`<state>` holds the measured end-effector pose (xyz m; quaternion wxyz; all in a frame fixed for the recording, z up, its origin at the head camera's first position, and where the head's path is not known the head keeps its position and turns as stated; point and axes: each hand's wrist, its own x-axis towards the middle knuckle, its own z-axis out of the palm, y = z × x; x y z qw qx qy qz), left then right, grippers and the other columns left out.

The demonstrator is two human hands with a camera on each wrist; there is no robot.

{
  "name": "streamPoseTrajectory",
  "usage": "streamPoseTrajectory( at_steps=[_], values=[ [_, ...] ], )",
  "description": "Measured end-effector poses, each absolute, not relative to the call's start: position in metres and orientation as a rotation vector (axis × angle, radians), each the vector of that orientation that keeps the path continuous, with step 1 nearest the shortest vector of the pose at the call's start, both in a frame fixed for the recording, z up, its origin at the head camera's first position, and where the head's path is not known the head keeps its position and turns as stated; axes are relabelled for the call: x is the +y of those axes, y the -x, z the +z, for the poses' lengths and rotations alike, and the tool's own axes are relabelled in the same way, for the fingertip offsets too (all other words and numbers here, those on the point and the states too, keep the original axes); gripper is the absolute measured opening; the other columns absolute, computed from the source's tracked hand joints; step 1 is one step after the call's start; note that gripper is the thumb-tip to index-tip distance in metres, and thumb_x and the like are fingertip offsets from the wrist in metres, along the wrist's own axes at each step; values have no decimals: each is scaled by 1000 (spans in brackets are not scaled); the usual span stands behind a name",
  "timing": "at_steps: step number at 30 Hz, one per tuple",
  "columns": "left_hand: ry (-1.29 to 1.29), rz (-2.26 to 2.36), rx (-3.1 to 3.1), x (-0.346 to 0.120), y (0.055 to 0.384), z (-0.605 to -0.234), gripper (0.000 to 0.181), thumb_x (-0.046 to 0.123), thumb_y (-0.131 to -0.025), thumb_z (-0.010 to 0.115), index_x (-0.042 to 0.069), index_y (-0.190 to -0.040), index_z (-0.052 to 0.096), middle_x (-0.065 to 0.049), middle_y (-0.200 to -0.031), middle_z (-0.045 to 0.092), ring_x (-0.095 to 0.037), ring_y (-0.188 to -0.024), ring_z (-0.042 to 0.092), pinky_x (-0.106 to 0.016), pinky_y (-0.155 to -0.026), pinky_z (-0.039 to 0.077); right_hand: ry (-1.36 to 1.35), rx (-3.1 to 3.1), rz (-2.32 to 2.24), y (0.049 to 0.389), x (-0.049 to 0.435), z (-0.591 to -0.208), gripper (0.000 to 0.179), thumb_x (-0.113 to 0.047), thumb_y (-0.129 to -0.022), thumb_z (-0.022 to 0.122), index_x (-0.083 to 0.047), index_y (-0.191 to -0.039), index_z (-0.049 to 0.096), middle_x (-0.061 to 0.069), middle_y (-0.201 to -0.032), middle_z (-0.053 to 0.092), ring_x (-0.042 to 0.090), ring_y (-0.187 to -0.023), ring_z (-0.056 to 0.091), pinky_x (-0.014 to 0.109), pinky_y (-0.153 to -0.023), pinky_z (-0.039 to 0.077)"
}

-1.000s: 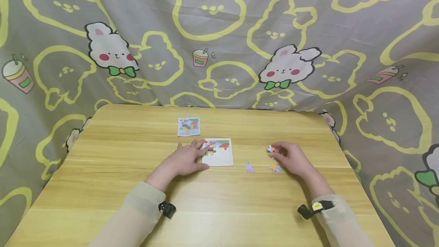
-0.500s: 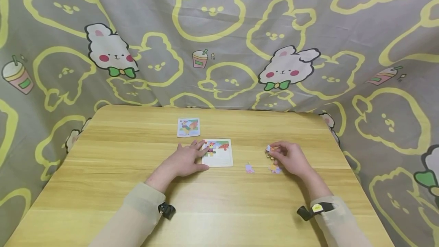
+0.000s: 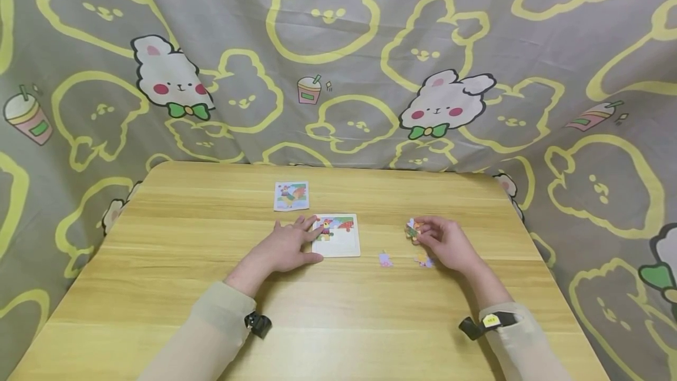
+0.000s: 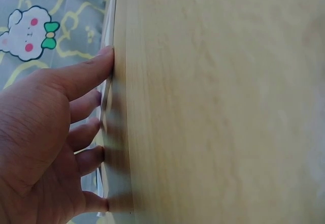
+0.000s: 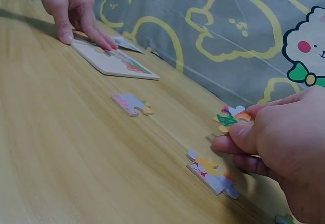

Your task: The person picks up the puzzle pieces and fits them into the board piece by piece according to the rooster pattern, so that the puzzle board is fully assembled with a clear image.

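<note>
A white puzzle tray (image 3: 344, 244), partly filled along its top and left with rooster picture pieces, lies mid-table. My left hand (image 3: 288, 244) rests on the tray's left side with fingers spread and fairly straight, fingertips touching it. To the right, my right hand (image 3: 446, 240) pinches a puzzle piece (image 5: 229, 120) between thumb and fingers, a little above the table; it shows green, orange and white. Below that hand lies a yellow and lilac puzzle piece (image 5: 209, 173). A lilac puzzle piece (image 5: 130, 104) lies between it and the tray.
Behind the tray lies a picture card (image 3: 291, 196) of a rooster. In the right wrist view, part of another green piece (image 5: 284, 218) shows at the bottom edge. A patterned curtain (image 3: 338, 75) hangs behind the wooden table (image 3: 338, 322).
The puzzle piece in my right hand has turned so its green face shows, and it has shifted slightly left. My left hand stays in place on the tray.
</note>
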<state>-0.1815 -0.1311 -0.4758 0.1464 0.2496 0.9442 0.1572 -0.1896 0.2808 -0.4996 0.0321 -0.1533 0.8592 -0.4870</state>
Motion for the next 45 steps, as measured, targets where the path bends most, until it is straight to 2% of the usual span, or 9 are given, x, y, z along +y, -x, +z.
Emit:
streamPoseTrajectory(
  at_steps=[10, 16, 24, 38, 45],
  values=[
    [-713, 460, 2708, -131, 182, -474, 76, 54, -99, 69, 18, -162, 46, -9, -174, 23, -41, -157, 23, -81, -114, 14, 481, 2678, -1493, 187, 271, -498, 38, 7, -98, 69, 6, -136, 64, 11, -102, 73, 22, -89, 76, 26, -83, 60],
    [-722, 450, 2716, -131, 182, -474, 76, 54, -100, 69, 17, -162, 45, -10, -174, 23, -42, -157, 23, -82, -113, 15, 544, 2726, -1464, 188, 262, -494, 36, 3, -99, 71, 2, -135, 67, 9, -103, 73, 24, -95, 74, 29, -88, 60],
    [-716, 460, 2716, -131, 182, -476, 76, 55, -99, 69, 17, -162, 45, -9, -174, 23, -41, -157, 22, -82, -114, 13, 626, 2722, -1462, 188, 248, -492, 37, 3, -98, 71, 2, -135, 66, 8, -104, 71, 23, -93, 68, 29, -84, 57],
    [-716, 444, 2704, -132, 181, -475, 77, 55, -100, 67, 19, -163, 43, -8, -174, 22, -40, -158, 21, -81, -114, 14, 718, 2726, -1423, 186, 218, -488, 40, 6, -96, 72, 1, -136, 67, 2, -101, 71, 19, -91, 67, 32, -82, 58],
    [-719, 437, 2708, -131, 181, -476, 76, 55, -100, 67, 18, -163, 44, -8, -174, 22, -40, -158, 21, -81, -114, 15, 726, 2688, -1432, 186, 201, -492, 36, 4, -97, 73, 2, -133, 68, 6, -100, 72, 17, -88, 68, 30, -79, 59]
  ],
)
